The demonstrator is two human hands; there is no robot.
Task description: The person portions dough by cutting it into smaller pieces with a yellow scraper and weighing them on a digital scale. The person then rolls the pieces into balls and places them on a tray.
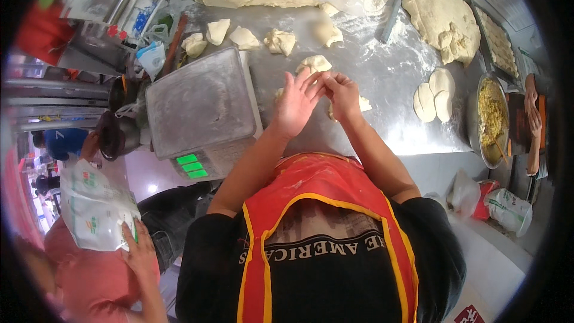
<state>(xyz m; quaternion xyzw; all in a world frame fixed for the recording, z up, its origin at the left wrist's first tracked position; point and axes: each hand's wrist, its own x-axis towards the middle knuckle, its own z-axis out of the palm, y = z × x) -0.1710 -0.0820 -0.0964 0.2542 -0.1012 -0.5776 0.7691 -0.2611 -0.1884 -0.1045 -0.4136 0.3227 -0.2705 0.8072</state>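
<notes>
My left hand is raised over the metal table, its palm turned up and fingers stretched out. Close against its fingertips, my right hand has its fingers drawn together in a pinch. Whatever sits between them, if anything, is too small to make out. Just beyond both hands lies a lump of dough. More dough shows around and below my hands, partly hidden, including a piece beside my right hand. Farther back sit several torn dough lumps.
At left stands a scale. Large dough, a scraper and flattened dough rounds lie right, near a filling bowl and a tray. Another person's hands show far right; a person at lower left holds a white bag.
</notes>
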